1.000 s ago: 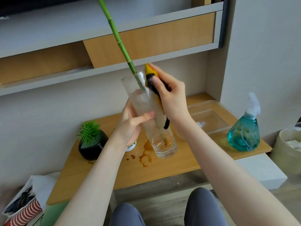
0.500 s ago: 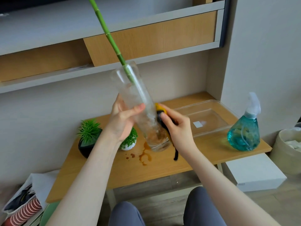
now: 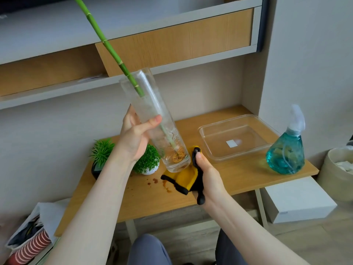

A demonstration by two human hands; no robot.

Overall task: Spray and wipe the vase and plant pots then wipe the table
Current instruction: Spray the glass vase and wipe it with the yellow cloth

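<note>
The left hand (image 3: 134,138) is wrapped round the middle of the glass vase (image 3: 154,121), thumb across its near face, holding it clear above the table (image 3: 118,199) and tilted with the mouth leaning up and to the left. The right hand (image 3: 209,176) is curled round a yellow and black cloth (image 3: 184,178), bunched just beside the vase's base, part of it trailing over the brown spill (image 3: 164,185) on the wood. The vase looks rigid, smooth and breakable, probably slick where wet, and the one long green stalk (image 3: 107,43) inside makes it top-heavy; a full grip at mid-height, as now, seems safest. The cloth is soft and limp. Two small potted plants sit at the left: a black pot (image 3: 95,169) and a white pot (image 3: 150,170). Farther right stand one clear plastic tray (image 3: 206,142) and one teal spray bottle (image 3: 286,153).
</note>
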